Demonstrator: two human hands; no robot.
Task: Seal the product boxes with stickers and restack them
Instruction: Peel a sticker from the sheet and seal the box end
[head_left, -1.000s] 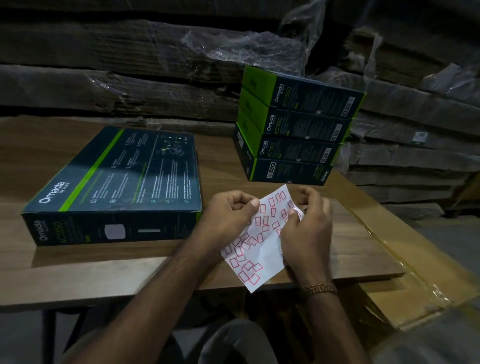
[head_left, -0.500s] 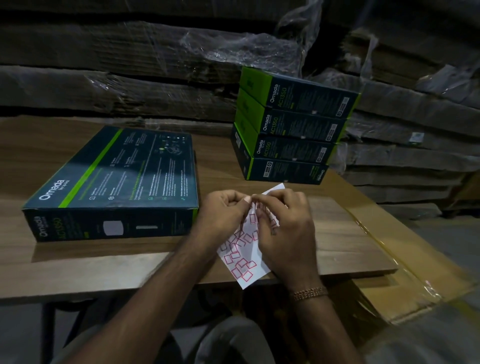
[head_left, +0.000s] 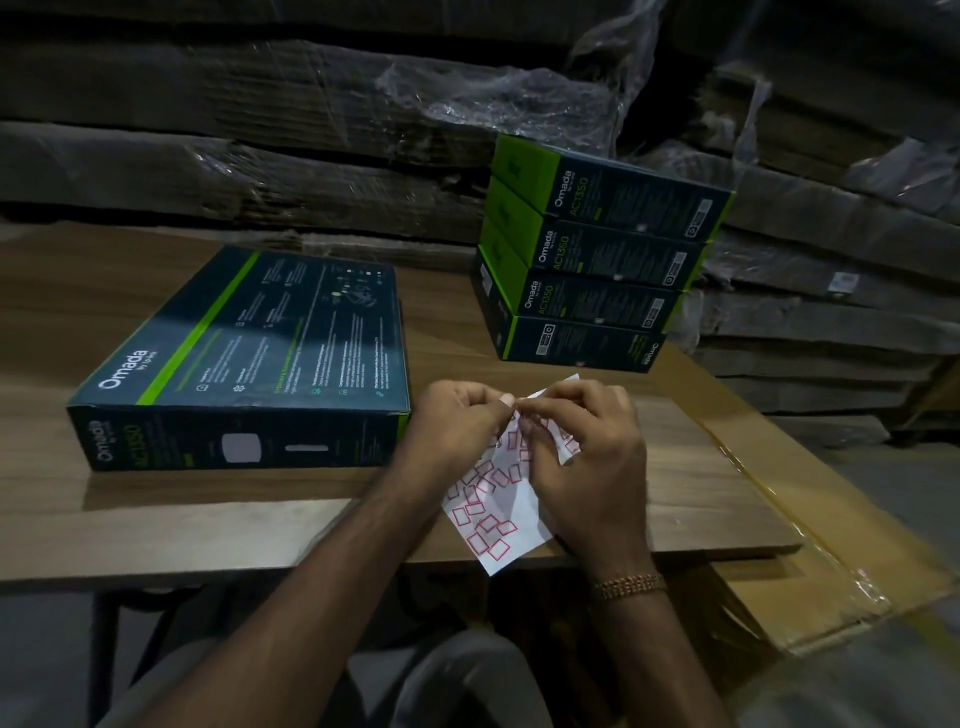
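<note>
A white sticker sheet with several red-outlined stickers hangs over the table's front edge. My left hand pinches its upper edge. My right hand lies over the sheet, with thumb and fingertips pinching at it close to the left fingers. A single dark blue and green product box lies flat on the wooden table, just left of my hands. Behind my hands, to the right, stands a stack of several matching boxes.
A taped brown carton sits at the table's right end, lower than the tabletop. Plastic-wrapped flat cardboard bundles fill the whole background behind the table. My knee shows below the table edge.
My right hand has slid left over the sheet until its fingertips meet the left hand's. The sheet has dropped a little toward the table's front edge.
</note>
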